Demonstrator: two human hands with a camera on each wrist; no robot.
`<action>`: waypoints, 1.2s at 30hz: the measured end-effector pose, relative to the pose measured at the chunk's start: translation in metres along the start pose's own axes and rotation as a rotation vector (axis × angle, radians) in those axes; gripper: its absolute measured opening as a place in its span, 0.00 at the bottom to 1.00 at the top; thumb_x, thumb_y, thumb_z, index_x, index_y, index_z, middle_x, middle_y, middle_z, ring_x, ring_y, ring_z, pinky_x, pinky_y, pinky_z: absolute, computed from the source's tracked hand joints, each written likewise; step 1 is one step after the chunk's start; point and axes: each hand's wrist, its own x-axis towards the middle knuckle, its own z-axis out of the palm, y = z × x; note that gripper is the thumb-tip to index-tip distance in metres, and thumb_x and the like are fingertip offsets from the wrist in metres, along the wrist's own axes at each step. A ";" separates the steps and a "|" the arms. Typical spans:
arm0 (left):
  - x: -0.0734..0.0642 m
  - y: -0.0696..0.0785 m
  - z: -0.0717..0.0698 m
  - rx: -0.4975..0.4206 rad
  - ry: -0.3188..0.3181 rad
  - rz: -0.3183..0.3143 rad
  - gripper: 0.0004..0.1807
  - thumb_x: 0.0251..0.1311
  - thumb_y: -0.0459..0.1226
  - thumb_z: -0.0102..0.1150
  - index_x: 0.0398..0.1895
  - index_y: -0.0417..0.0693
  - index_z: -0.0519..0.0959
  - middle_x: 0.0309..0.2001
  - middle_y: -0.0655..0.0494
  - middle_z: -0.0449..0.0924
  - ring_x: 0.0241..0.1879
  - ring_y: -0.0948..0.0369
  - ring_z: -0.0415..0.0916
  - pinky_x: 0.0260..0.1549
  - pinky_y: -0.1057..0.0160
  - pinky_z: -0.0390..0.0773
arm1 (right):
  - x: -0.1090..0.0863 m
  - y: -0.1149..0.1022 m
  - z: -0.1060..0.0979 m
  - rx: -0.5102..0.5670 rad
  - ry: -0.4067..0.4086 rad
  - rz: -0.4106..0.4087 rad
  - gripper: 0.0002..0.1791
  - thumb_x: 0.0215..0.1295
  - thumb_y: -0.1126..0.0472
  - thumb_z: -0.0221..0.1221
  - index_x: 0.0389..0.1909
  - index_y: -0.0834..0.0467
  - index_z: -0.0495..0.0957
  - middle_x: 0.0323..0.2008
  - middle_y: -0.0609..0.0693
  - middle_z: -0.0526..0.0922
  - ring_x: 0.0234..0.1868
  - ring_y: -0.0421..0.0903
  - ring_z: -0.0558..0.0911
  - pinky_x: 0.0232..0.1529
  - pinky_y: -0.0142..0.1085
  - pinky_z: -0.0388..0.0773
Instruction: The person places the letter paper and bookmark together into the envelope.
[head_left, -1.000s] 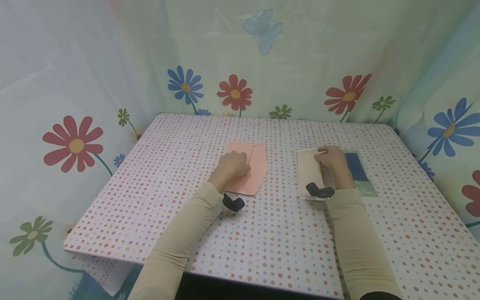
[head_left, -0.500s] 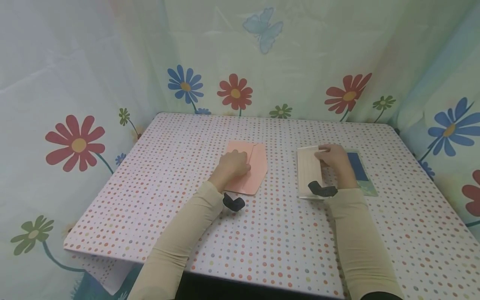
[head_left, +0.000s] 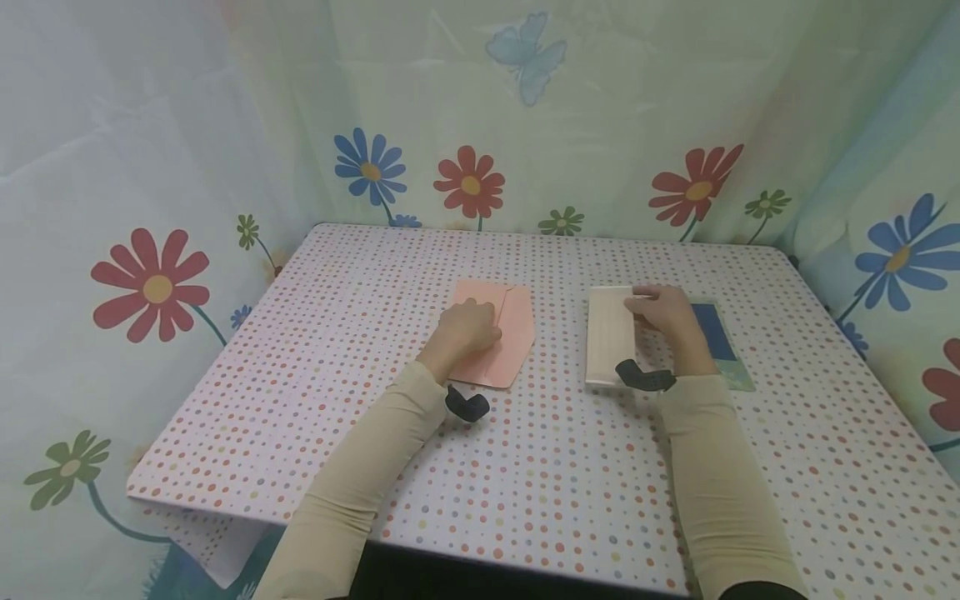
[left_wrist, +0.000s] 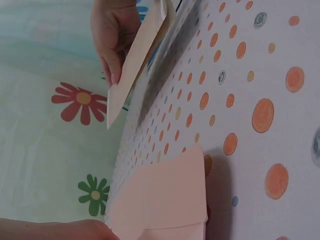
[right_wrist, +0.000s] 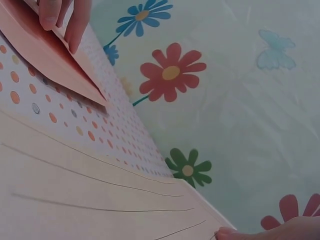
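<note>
A pink envelope (head_left: pixel 513 337) lies left of centre on the table, its pocket gaping in the right wrist view. My left hand (head_left: pixel 467 327) pinches the upper layer of the envelope, fingers bent over its edge. To the right, a cream folded sheet of lined paper (head_left: pixel 611 333) is gripped at its right side by my right hand (head_left: pixel 666 315). In the left wrist view this folded paper (left_wrist: pixel 132 62) is raised off the table, with a shadow under it. The thumb of the right hand (right_wrist: pixel 280 231) presses on the paper's edge in the right wrist view.
A green and blue card (head_left: pixel 716 342) lies flat beside my right hand, partly hidden by it. The table (head_left: pixel 562 467) has a dotted cover. A flowered curtain (head_left: pixel 600 125) stands behind the table and on both sides.
My right hand has lifted the folded paper a little and carried it slightly left, away from the card. My left hand and the envelope have stayed in place.
</note>
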 end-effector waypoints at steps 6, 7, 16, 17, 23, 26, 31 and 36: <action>-0.003 0.000 -0.001 0.005 0.006 0.004 0.20 0.61 0.46 0.46 0.52 0.46 0.74 0.44 0.49 0.73 0.37 0.54 0.71 0.36 0.56 0.74 | 0.024 0.016 0.008 0.052 0.018 -0.012 0.31 0.67 0.53 0.54 0.68 0.61 0.63 0.58 0.65 0.74 0.47 0.50 0.80 0.36 0.31 0.79; -0.003 0.000 -0.001 0.003 0.006 0.005 0.20 0.61 0.46 0.46 0.52 0.46 0.74 0.44 0.49 0.73 0.38 0.54 0.71 0.37 0.56 0.74 | 0.034 0.023 0.012 0.058 0.033 -0.018 0.31 0.67 0.52 0.53 0.68 0.60 0.63 0.57 0.63 0.74 0.48 0.51 0.80 0.38 0.33 0.79; -0.002 0.000 0.000 0.001 0.022 0.009 0.20 0.61 0.46 0.47 0.51 0.46 0.74 0.42 0.50 0.72 0.37 0.54 0.71 0.35 0.56 0.74 | 0.054 0.031 0.022 0.066 0.073 -0.007 0.31 0.66 0.51 0.54 0.68 0.57 0.63 0.57 0.61 0.76 0.51 0.54 0.80 0.42 0.36 0.80; -0.003 0.000 0.000 0.002 0.023 0.009 0.19 0.61 0.46 0.48 0.51 0.46 0.74 0.42 0.50 0.72 0.37 0.54 0.71 0.35 0.56 0.73 | 0.047 0.025 0.021 0.072 0.064 -0.007 0.31 0.66 0.52 0.55 0.68 0.58 0.63 0.57 0.63 0.76 0.51 0.54 0.80 0.38 0.33 0.80; -0.002 0.000 0.000 0.004 0.021 0.007 0.18 0.61 0.46 0.48 0.50 0.46 0.75 0.41 0.50 0.72 0.36 0.55 0.71 0.34 0.57 0.73 | 0.019 0.001 0.018 0.115 0.021 0.016 0.32 0.65 0.53 0.55 0.68 0.58 0.63 0.58 0.63 0.75 0.50 0.52 0.81 0.22 0.25 0.73; -0.001 0.000 0.001 0.004 0.024 0.012 0.20 0.61 0.46 0.48 0.51 0.46 0.74 0.43 0.50 0.72 0.37 0.55 0.71 0.35 0.56 0.74 | 0.022 0.003 0.020 0.127 0.028 0.016 0.31 0.65 0.54 0.55 0.68 0.57 0.63 0.58 0.61 0.75 0.50 0.51 0.81 0.20 0.25 0.72; 0.000 -0.001 0.002 0.003 0.022 0.015 0.22 0.62 0.47 0.47 0.54 0.46 0.73 0.45 0.48 0.73 0.38 0.54 0.71 0.39 0.55 0.75 | 0.045 0.020 0.026 0.094 0.064 0.007 0.31 0.66 0.51 0.55 0.68 0.56 0.64 0.57 0.60 0.77 0.48 0.50 0.82 0.30 0.27 0.77; 0.000 -0.001 0.002 -0.005 0.018 0.008 0.22 0.61 0.47 0.48 0.55 0.46 0.73 0.46 0.48 0.73 0.38 0.54 0.71 0.39 0.54 0.75 | 0.051 0.022 0.031 0.148 0.075 -0.012 0.30 0.64 0.53 0.57 0.66 0.57 0.66 0.55 0.60 0.78 0.40 0.43 0.83 0.30 0.26 0.78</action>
